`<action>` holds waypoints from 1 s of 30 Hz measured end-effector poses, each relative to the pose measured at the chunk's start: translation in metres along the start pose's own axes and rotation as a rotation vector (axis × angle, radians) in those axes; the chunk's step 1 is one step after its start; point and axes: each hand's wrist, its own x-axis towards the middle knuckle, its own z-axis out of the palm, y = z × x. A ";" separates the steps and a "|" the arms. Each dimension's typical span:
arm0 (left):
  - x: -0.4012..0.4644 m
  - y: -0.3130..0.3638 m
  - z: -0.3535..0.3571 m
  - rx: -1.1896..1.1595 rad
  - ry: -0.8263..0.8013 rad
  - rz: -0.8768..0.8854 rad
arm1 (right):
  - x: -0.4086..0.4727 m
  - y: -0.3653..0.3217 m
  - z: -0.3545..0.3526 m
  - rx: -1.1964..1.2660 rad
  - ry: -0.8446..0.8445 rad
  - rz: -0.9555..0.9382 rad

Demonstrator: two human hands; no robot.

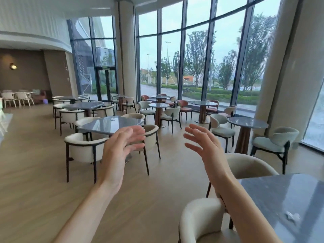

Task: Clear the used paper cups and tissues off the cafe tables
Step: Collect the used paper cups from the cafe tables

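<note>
Hands are hanging in mid-air over the wooden floor point(43, 172), both empty, palms facing each other with the fingers spread and relaxed: the left hand point(121, 155) is showing in front of a cream armchair point(84, 148), the right hand point(205, 146) is rising just above another cream chair back point(198, 218).

Low on the right, a crumpled white tissue point(292, 216) is lying on the grey marble-look table point(280, 193), near that table's front part, below and to the right of the right forearm and apart from both hands. A second small pale scrap, which looks like another tissue point(112, 118), is sitting on the square grey table point(108, 124) beyond the left hand, well past the fingertips.

Between the two tables a broad stretch of floor is lying open, running from the forearms toward the round tables point(248, 122) and the glass wall point(196, 58). Chairs are ringing every table, their backs standing close to the table edges.
</note>
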 end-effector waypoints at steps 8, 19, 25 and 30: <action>0.195 -0.094 -0.026 -0.040 -0.059 -0.016 | 0.166 0.074 0.064 -0.099 0.075 -0.015; 0.385 -0.286 -0.030 -0.002 -0.097 -0.094 | 0.378 0.257 0.091 -0.064 0.156 -0.052; 0.531 -0.371 -0.029 0.060 -0.056 -0.131 | 0.530 0.345 0.088 -0.007 0.212 0.031; 0.631 -0.434 -0.022 0.040 -0.044 -0.139 | 0.635 0.397 0.085 -0.012 0.235 0.075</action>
